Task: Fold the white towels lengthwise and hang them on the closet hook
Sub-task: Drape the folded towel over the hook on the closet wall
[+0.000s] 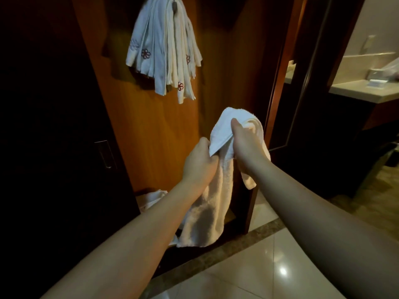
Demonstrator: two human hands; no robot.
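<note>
A white towel [212,203] hangs bunched between both my hands in front of the open closet. My left hand [199,162] grips one edge of it at the lower left. My right hand [245,145] grips the upper fold, and the cloth drapes over and behind that hand. Several folded white towels with red flower marks [166,52] hang from a dark hook [174,6] at the top of the wooden closet panel. More white towels [152,198] lie in a heap on the closet floor, partly hidden behind my left forearm.
A dark closet door with a metal handle [104,154] stands at the left. The wooden back panel [155,130] faces me. At the right, a bathroom counter [364,89] shows past a door frame. Glossy floor tiles [265,272] lie below.
</note>
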